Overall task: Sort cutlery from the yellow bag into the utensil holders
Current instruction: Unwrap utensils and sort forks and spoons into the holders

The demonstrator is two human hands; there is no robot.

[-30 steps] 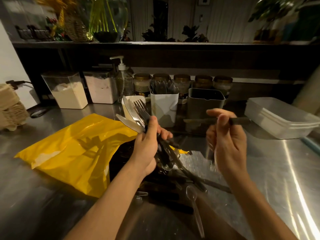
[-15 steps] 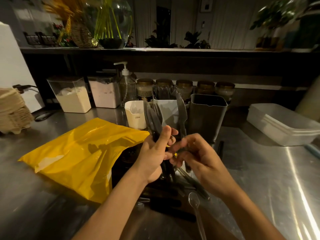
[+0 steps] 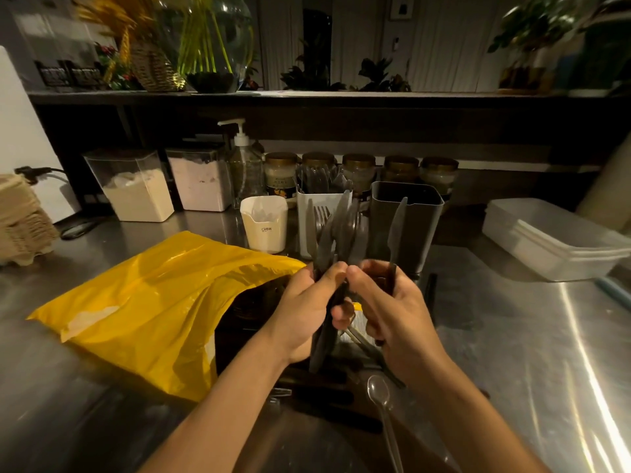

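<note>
At the middle of the near edge of the steel tabletop (image 3: 512, 336) the two hands meet, thumbs nearly touching. The left hand (image 3: 304, 312) has its grip closed round a bundle of dark cutlery (image 3: 336, 230): knives and forks stand upright, fanned above the fist, and their handles stick out below it. The right hand (image 3: 396, 312) has its grip curled on the handle of a single dark knife (image 3: 396, 230), blade pointing up, while its thumb and fingertips reach into the bundle. The yellow bag (image 3: 153, 302) lies flat toward the left side, its open mouth facing the hands, with more dark cutlery spilled out beneath the wrists. A clear plastic spoon (image 3: 378, 392) lies near the front edge. Toward the far edge stand three holders in a row: a small cream one (image 3: 264, 223), a white one (image 3: 321, 199) already holding cutlery, and a dark one (image 3: 420, 227).
</note>
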